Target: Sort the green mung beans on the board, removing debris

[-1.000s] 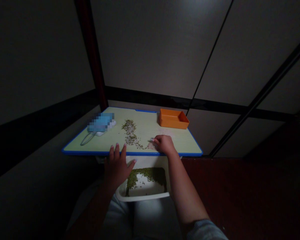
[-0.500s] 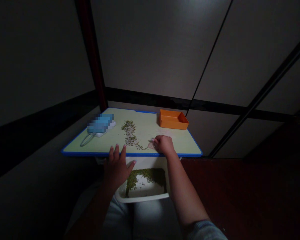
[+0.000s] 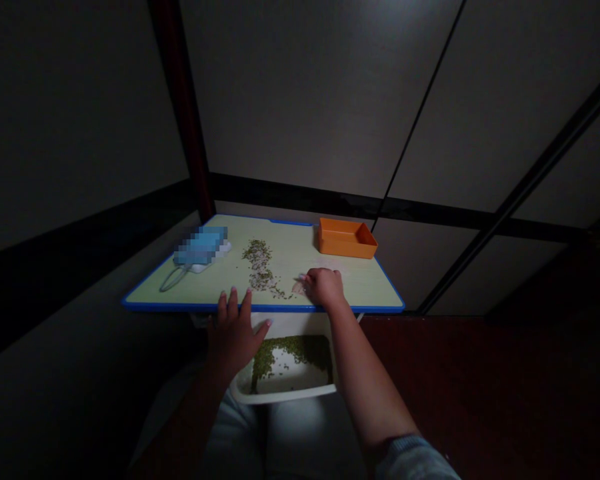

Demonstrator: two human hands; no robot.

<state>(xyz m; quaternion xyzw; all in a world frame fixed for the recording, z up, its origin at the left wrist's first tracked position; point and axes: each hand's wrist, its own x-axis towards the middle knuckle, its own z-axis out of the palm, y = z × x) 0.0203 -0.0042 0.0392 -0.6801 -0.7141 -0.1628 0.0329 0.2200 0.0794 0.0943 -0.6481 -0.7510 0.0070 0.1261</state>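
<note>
My left hand [image 3: 233, 333] has its fingers spread, with the fingertips over the front edge of the pale table [image 3: 205, 283] and the thumb over a white bin [image 3: 285, 399]. My right hand [image 3: 326, 288] is closed in a pinch low over the tabletop. What its fingers hold, if anything, is too small to make out. Beside them lies a small pinkish patch [image 3: 299, 287] of fine pieces. Left of that, a strip of mixed green and pale grains [image 3: 261, 267] is scattered on the table. More small green grains [image 3: 265, 360] lie in the bin below the table edge.
An orange open box [image 3: 347, 240] stands at the table's back right. At the left lies a blurred blue item [image 3: 203, 245] with a pale loop [image 3: 174, 278] beside it. Grey panelled walls [image 3: 300, 100] rise behind the table, and a dark red floor [image 3: 460, 380] shows at right.
My right hand has shifted slightly to the left, still pinched. The left hand stays at the table edge, and the grains look much the same.
</note>
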